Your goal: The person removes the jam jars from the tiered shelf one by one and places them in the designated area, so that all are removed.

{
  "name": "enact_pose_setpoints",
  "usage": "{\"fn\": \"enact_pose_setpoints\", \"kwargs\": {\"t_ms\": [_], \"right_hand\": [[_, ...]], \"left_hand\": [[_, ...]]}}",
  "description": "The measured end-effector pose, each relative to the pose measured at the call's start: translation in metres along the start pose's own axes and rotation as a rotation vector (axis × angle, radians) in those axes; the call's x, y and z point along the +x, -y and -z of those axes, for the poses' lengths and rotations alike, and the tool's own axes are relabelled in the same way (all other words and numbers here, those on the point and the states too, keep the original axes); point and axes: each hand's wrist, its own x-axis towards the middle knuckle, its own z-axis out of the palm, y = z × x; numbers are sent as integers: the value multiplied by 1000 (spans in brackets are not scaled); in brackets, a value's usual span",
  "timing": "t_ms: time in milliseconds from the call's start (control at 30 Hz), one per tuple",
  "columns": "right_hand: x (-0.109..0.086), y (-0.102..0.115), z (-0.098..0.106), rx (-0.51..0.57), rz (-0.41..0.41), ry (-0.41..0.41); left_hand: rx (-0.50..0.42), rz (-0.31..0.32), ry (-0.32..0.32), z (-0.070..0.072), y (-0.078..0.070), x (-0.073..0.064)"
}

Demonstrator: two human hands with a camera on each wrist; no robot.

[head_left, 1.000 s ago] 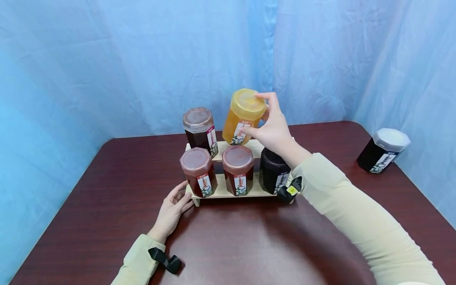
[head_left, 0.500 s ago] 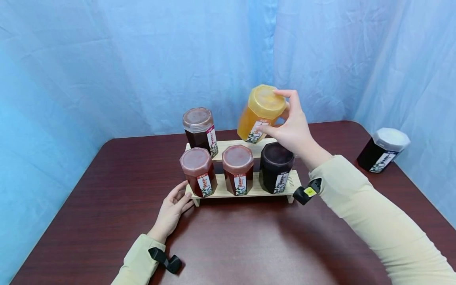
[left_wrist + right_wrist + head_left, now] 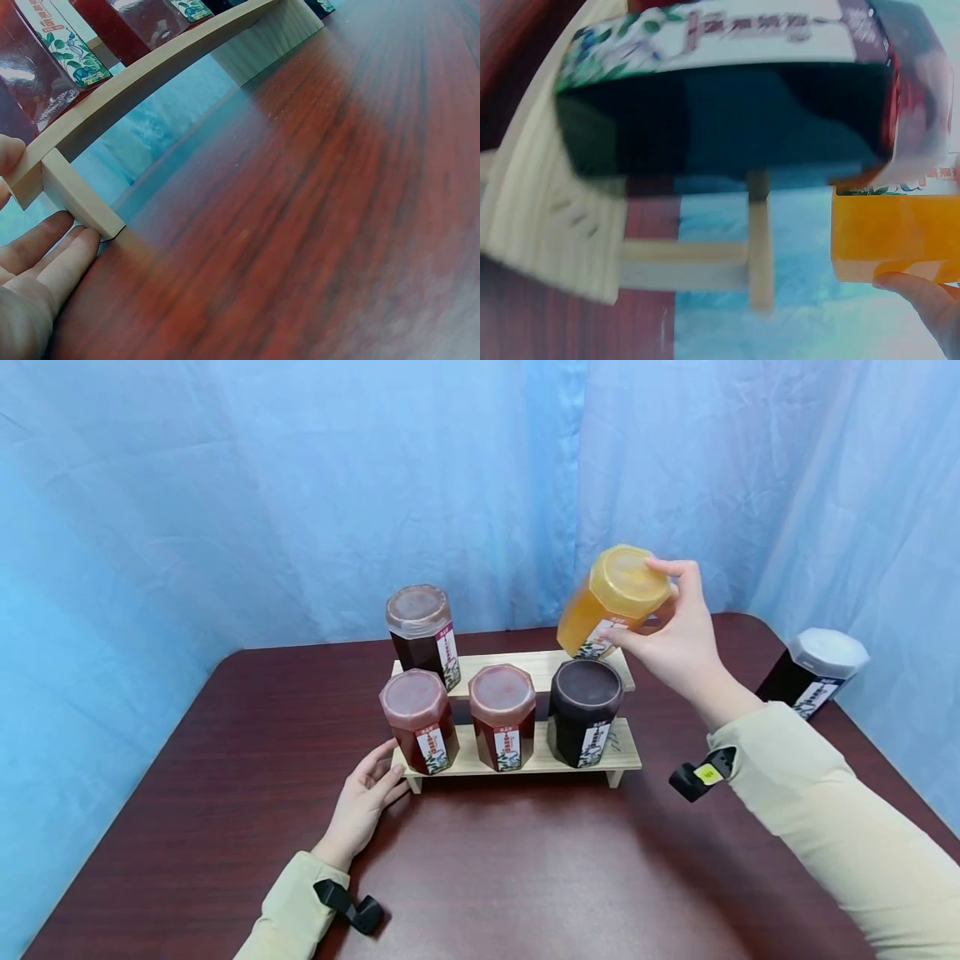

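Note:
My right hand grips a yellow jar, thumb on the label side and fingers at the lid, over the right part of a two-tier wooden stand's upper shelf. Whether its base touches the shelf is hard to tell. In the right wrist view the orange-yellow contents show beside that thumb. My left hand holds the stand's lower left end, with fingertips against its leg in the left wrist view. On the lower shelf stand two red jars and a black jar.
A dark jar with a brownish lid stands at the left of the upper shelf. Near the right edge of the dark red table is a black jar with a white lid, partly behind my sleeve. Blue curtains hang behind.
The right hand has carried the yellow jar rightwards along the upper shelf, from its middle to its right part. The left hand and the other jars stay in place.

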Motion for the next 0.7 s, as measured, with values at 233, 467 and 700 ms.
{"fn": "enact_pose_setpoints", "kwargs": {"t_ms": [233,467,700], "right_hand": [[-9,-16,20,-115,-23,-18],[-23,-27,45,-206,-39,-28],[-30,-38,65,-259,-78,-23]], "left_hand": [[4,-2,3,1,0,0],[30,-14,5,1,0,0],[31,-11,8,1,0,0]]}}
